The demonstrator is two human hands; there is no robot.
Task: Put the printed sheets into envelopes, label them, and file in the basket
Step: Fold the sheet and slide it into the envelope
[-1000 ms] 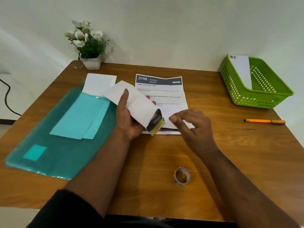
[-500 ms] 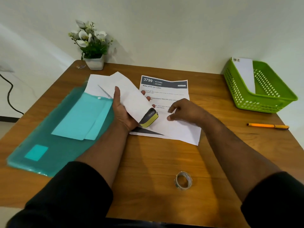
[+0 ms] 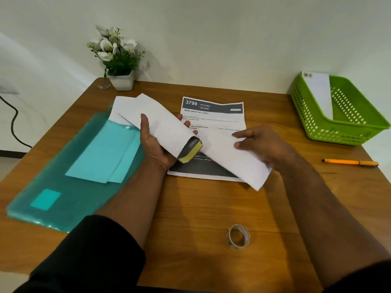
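A white envelope (image 3: 167,127), with a folded printed sheet (image 3: 191,150) protruding from its near end, is kept in the grip of the left hand (image 3: 156,144). Since a moment ago, the near right corner of the flat printed sheet (image 3: 213,123) on the table (image 3: 190,208) has been folded over and is pinched by the right hand (image 3: 260,142) (a first fold, apparently). One envelope (image 3: 319,92) is already filed in the green basket (image 3: 342,132), far right.
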